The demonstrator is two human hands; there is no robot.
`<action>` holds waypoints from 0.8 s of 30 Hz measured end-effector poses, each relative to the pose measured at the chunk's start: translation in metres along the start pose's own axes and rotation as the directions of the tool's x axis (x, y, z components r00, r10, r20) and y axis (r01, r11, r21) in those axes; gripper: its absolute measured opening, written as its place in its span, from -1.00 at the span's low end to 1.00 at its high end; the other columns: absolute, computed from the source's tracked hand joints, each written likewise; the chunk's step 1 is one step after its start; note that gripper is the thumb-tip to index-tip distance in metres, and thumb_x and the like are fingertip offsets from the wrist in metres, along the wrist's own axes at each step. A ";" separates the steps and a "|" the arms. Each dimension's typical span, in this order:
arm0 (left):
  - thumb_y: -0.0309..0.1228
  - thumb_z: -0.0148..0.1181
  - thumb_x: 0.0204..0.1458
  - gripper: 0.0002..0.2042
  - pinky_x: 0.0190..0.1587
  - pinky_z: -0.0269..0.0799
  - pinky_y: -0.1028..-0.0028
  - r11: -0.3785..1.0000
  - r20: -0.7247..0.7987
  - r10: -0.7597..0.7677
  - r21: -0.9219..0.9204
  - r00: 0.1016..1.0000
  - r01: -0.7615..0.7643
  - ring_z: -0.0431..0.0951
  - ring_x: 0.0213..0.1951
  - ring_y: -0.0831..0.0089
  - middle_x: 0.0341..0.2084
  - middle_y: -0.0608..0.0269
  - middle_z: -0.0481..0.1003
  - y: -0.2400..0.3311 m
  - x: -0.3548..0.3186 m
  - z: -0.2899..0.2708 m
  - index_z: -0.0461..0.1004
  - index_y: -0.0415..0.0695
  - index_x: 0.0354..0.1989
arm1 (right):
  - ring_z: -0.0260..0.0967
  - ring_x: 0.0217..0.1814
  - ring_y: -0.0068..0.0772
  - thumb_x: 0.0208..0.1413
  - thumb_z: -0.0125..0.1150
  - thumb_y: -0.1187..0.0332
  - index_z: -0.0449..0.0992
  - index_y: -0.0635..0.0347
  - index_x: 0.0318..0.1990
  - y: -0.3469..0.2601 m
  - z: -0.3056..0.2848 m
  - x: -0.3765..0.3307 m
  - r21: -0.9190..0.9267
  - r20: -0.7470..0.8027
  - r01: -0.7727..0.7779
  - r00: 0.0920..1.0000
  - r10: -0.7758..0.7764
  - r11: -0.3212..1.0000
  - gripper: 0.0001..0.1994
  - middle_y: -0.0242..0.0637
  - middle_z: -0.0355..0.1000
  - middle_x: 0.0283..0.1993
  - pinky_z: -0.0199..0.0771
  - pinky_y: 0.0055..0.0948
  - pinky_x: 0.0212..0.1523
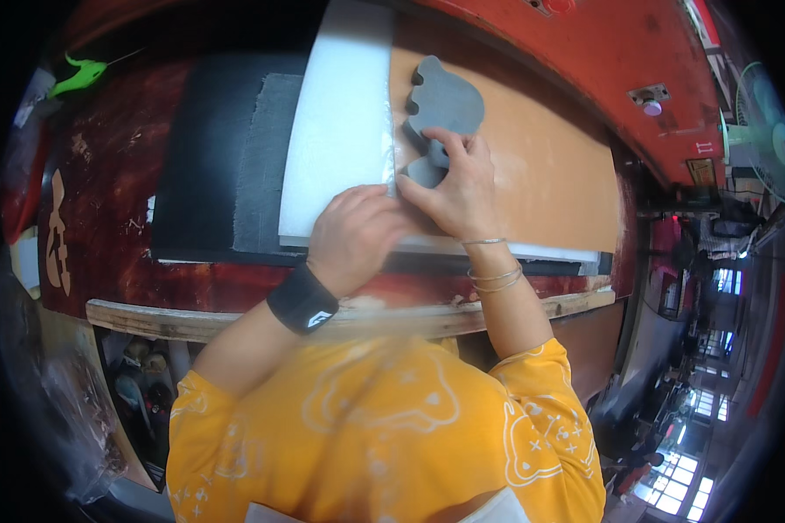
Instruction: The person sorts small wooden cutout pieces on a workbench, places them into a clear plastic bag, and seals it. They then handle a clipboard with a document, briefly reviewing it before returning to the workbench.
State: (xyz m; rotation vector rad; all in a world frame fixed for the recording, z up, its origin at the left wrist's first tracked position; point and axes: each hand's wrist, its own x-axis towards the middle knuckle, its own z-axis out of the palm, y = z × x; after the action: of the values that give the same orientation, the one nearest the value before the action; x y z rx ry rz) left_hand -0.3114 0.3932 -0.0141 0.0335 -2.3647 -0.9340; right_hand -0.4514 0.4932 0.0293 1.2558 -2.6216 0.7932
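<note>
Closest to the camera is a yellow shirt (366, 427) with white outline prints, below the near edge of the dark red table (209, 283). On the table, a tan sheet (549, 174) stretches toward the right edge. A big grey piece (452, 100) with a wavy side lies by the tan sheet's left edge; a small grey piece (425, 172) sits just nearer, and whether the two join is unclear. The right hand (417, 163) has its grip pinching the small grey piece between thumb and forefinger. The left hand (358, 227), blurred, lies over the near right corner of a white sheet (336, 131); whether its grip holds anything, I cannot tell. A black sheet (201, 166) lies farther left, and a green handle (80, 77) is at the table's far left corner.
</note>
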 end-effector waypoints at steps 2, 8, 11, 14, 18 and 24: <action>-0.52 0.27 -0.22 -0.87 -0.04 0.36 0.27 1.000 0.003 -0.009 0.009 1.000 0.008 0.46 -0.08 0.18 -0.30 0.21 0.50 0.001 0.001 0.000 0.52 -0.17 -0.43 | 0.23 -0.11 -0.09 -0.36 0.36 0.18 0.44 0.09 -0.10 -0.002 0.001 -0.001 -0.038 0.005 -0.008 1.000 0.009 0.999 -0.47 -0.10 0.27 -0.20 0.28 -0.21 -0.09; -0.54 0.26 -0.22 -0.86 -0.03 0.35 0.26 1.000 0.007 -0.026 -0.003 1.000 0.026 0.45 -0.08 0.14 -0.29 0.19 0.50 0.001 0.004 0.001 0.52 -0.19 -0.42 | 0.25 -0.04 -0.09 -0.29 0.37 0.20 0.41 0.11 -0.03 -0.001 -0.005 0.000 -0.052 0.078 -0.011 0.997 0.015 0.999 -0.44 -0.05 0.31 -0.16 0.31 -0.26 -0.03; -0.55 0.25 -0.21 -0.86 -0.03 0.36 0.25 0.999 0.049 -0.049 -0.016 0.998 0.050 0.45 -0.08 0.14 -0.28 0.16 0.50 0.003 0.004 -0.003 0.52 -0.19 -0.41 | 0.24 0.03 -0.15 -0.20 0.35 0.21 0.40 0.14 -0.02 0.022 -0.024 0.002 0.074 0.064 -0.010 0.998 0.005 0.997 -0.48 -0.10 0.32 -0.11 0.28 -0.28 0.02; -0.57 0.24 -0.19 -0.88 -0.08 0.39 0.28 0.995 0.041 -0.055 -0.080 0.998 0.058 0.49 -0.14 0.15 -0.32 0.15 0.51 0.017 -0.008 -0.010 0.52 -0.21 -0.41 | 0.20 0.09 -0.17 -0.06 0.28 0.22 0.39 0.20 -0.02 0.065 -0.055 0.005 0.078 -0.193 0.039 0.981 -0.023 0.996 -0.55 -0.13 0.33 -0.05 0.20 -0.27 0.10; -0.57 0.22 -0.15 -0.91 -0.18 0.43 0.36 0.890 0.225 -0.124 -0.405 0.966 0.209 0.52 -0.25 0.20 -0.38 0.16 0.52 0.056 -0.049 -0.007 0.51 -0.22 -0.41 | 0.09 0.19 -0.11 0.09 0.15 0.20 0.31 0.26 0.06 0.117 -0.094 -0.017 0.085 -0.515 -0.094 0.848 0.124 0.992 -0.56 -0.07 0.24 0.07 0.05 -0.21 0.22; -0.53 0.20 -0.11 -0.95 -0.25 0.43 0.38 0.967 0.190 -0.106 -0.209 0.976 0.146 0.52 -0.33 0.22 -0.41 0.15 0.53 0.073 -0.085 0.017 0.50 -0.20 -0.44 | -0.20 0.37 0.03 0.15 0.04 0.16 0.01 0.31 0.27 0.187 -0.156 -0.028 0.071 -0.913 -0.151 0.388 0.125 0.986 -0.37 0.12 -0.08 0.30 -0.19 -0.13 0.33</action>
State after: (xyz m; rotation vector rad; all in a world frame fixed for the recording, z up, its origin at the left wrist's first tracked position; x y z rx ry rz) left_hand -0.2369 0.4781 -0.0224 0.0134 -2.4266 -1.3081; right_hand -0.5912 0.6888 0.0781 0.3133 -1.7466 1.0623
